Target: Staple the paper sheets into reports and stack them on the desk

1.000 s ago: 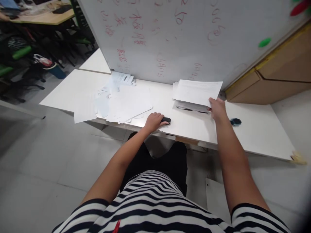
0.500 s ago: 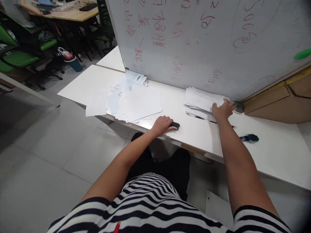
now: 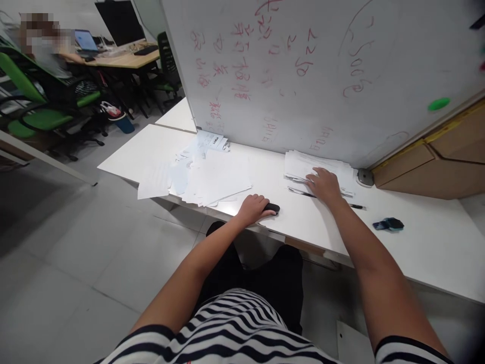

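At the desk's front edge, my left hand [image 3: 252, 209] is closed over a black stapler [image 3: 272, 208], whose rounded end sticks out past the fingers. My right hand [image 3: 325, 185] lies on the front edge of a stack of white papers [image 3: 297, 163], fingers spread. A slim black-and-white pen [image 3: 297, 191] lies along the stack's near side, partly covered by my right forearm. To the left of my hands, a loose spread of white sheets [image 3: 220, 174] covers the desk, some overhanging its front edge.
A whiteboard [image 3: 242, 121] with red writing stands along the desk's [image 3: 265, 172] back. A small grey device [image 3: 365, 177] sits beside a brown cardboard box [image 3: 413, 177]. A dark blue object [image 3: 388, 224] lies at the right. Far left, a person sits on a green chair [image 3: 53, 116].
My right hand has slid left along the paper stack, from its right end to nearer its middle. My left hand stays on the stapler. The camera view has tilted up a little.
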A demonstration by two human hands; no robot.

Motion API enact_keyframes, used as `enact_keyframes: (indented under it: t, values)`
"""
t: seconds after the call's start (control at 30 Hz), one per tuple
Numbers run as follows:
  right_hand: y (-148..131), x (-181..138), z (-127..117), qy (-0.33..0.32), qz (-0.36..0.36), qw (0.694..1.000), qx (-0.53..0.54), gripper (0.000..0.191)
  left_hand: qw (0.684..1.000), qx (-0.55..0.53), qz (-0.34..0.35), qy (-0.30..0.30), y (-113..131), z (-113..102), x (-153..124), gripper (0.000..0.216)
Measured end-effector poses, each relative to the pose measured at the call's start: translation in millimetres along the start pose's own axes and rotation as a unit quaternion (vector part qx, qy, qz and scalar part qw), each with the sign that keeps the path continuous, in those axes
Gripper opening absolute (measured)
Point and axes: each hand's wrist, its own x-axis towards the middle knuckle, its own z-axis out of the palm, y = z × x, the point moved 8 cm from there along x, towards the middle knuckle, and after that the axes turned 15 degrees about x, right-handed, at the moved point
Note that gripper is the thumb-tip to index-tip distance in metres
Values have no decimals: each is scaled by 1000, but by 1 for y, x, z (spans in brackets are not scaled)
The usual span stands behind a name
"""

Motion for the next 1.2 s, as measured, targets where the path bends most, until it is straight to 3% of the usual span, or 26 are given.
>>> enact_keyframes:
  t: [0.23,0.4,0.57,0.7,0.8,1.07,1.2]
  values:
    - [-4,1,2,23,68,997,6,23,1000,2,2,0,-1,1,-1,56]
    - [-35,-15,3,48,152,987,3,33,1000,4,-6,7,-1,2,-1,55]
    - [-74,-71,18,0,226,970,84,48,1000,4,-3,10,-1,1,-2,55]
    - [-93,-120,28,-89,213,965,126,55,1000,-2,-2,22,-2,-2,-2,53]
    - [-98,-139,23,-95,214,965,119,55,1000,-4,-6,29,-2,-5,-2,50]
    - [-92,-136,20,-80,293,946,116,67,999,-9,-16,32,-2,-11,-4,45]
    - [-84,-109,21,-57,298,947,103,73,999,-3,-17,32,-2,-9,-3,46]
